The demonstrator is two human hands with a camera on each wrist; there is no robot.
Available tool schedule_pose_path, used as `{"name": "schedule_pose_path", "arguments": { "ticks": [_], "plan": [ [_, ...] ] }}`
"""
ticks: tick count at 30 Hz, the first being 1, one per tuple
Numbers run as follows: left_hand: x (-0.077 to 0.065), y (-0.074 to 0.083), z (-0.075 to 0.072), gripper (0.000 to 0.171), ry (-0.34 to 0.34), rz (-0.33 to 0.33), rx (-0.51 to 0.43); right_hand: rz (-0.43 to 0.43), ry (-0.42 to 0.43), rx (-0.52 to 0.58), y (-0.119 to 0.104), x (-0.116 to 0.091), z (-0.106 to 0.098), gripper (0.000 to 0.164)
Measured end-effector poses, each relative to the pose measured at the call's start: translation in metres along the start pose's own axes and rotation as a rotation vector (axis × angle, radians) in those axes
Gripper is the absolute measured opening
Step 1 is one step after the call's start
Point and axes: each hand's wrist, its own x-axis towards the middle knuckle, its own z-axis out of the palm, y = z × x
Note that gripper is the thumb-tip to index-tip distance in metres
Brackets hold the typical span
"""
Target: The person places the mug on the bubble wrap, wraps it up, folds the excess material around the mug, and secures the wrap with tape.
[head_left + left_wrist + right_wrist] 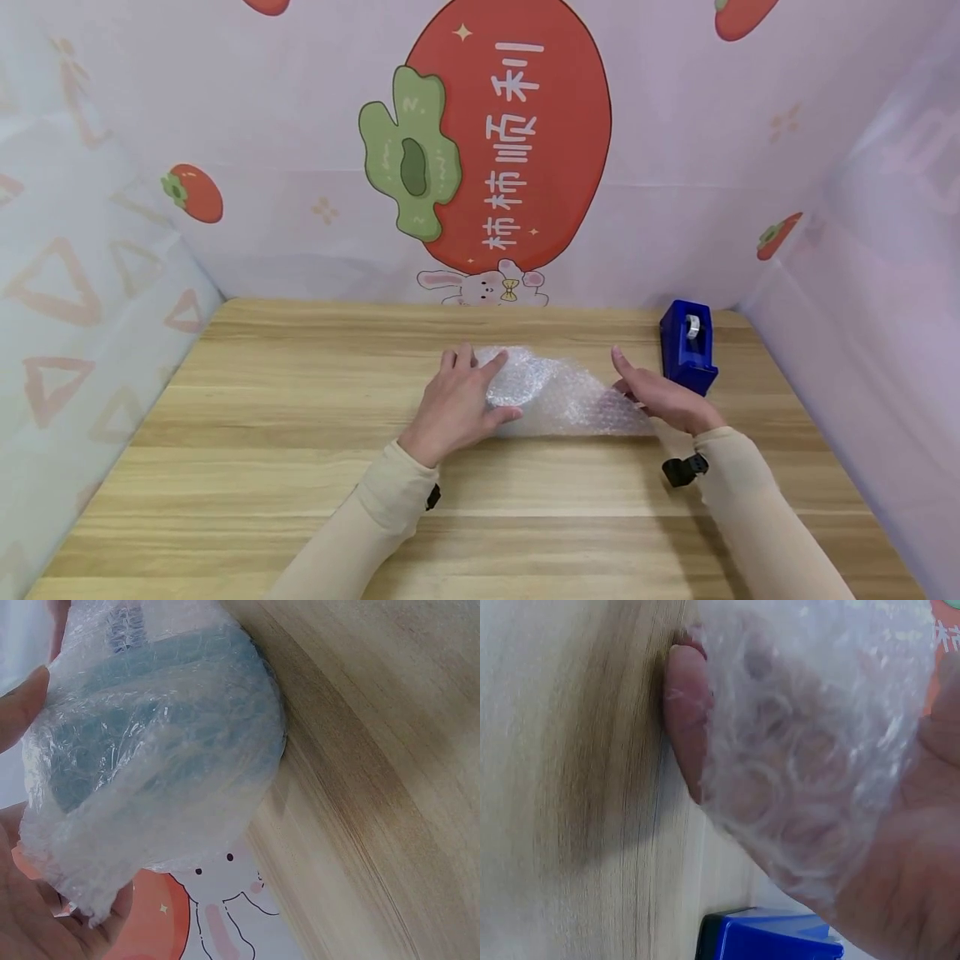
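A sheet of clear bubble wrap [577, 398] lies around a flat, round-edged pale blue thing [161, 724]; its exact kind is hidden by the wrap. At the wrap's left end, my left hand [459, 408] holds it, thumb on the near side and fingers at the far side. In the left wrist view the fingers curl by a loose corner of the wrap. My right hand [667, 398] is at the narrower right end, thumb raised. There the right wrist view shows loose bubble wrap [810, 772] lying across its extended fingers and palm.
A blue tape dispenser [686, 350] with a roll of tape stands at the back right of the wooden table [300, 392], just beyond my right hand. Printed cloth walls [285, 233] enclose the table at the back and both sides.
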Motion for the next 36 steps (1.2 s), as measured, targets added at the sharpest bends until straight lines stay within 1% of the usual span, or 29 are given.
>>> {"name": "schedule_pose_path", "arguments": {
  "ticks": [2, 5, 6, 8, 10, 12, 15, 18, 22, 24, 27, 29, 32, 36],
  "plan": [
    [0.0, 0.001, 0.0, 0.083, -0.001, 0.001, -0.002, -0.053, -0.015, -0.015, 0.0, -0.001, 0.0, 0.089],
    [0.001, 0.001, 0.0, 0.083, -0.002, 0.001, 0.004, -0.159, -0.043, -0.06, 0.0, 0.002, 0.0, 0.067],
    [0.001, 0.002, 0.0, 0.083, -0.002, 0.002, 0.007, -0.195, -0.048, -0.073, -0.001, 0.004, 0.001, 0.063],
    [0.001, 0.001, 0.0, 0.083, -0.003, -0.001, 0.012, -0.252, -0.051, -0.097, -0.004, 0.009, 0.004, 0.064],
    [0.001, 0.001, 0.0, 0.083, -0.005, -0.003, 0.015, -0.286, -0.055, -0.106, -0.007, 0.014, 0.008, 0.068],
    [0.001, 0.001, 0.001, 0.083, -0.007, -0.002, 0.012, -0.318, -0.056, -0.095, -0.01, 0.018, 0.012, 0.067],
    [0.001, 0.002, 0.002, 0.083, -0.005, 0.003, 0.003, -0.328, -0.059, -0.075, -0.012, 0.022, 0.016, 0.059],
    [0.001, 0.002, 0.002, 0.083, 0.001, 0.007, 0.002, -0.327, -0.039, -0.081, -0.013, 0.023, 0.018, 0.052],
    [0.001, 0.002, 0.002, 0.083, 0.007, 0.006, 0.014, -0.325, -0.017, -0.12, -0.015, 0.027, 0.022, 0.05],
    [0.001, 0.003, 0.001, 0.083, 0.009, 0.006, 0.019, -0.316, -0.003, -0.118, -0.017, 0.03, 0.024, 0.047],
    [0.001, 0.003, 0.001, 0.083, 0.015, 0.009, 0.03, -0.345, 0.026, -0.123, -0.02, 0.035, 0.029, 0.039],
    [0.001, 0.003, 0.001, 0.083, 0.019, 0.012, 0.039, -0.377, 0.058, -0.122, -0.023, 0.039, 0.034, 0.031],
    [0.0, 0.004, 0.002, 0.082, 0.03, 0.021, 0.053, -0.432, 0.125, -0.161, -0.028, 0.044, 0.042, 0.02],
    [0.0, 0.004, 0.003, 0.082, 0.042, 0.026, 0.062, -0.437, 0.237, -0.244, -0.038, 0.043, 0.05, 0.009]
  ]
}}
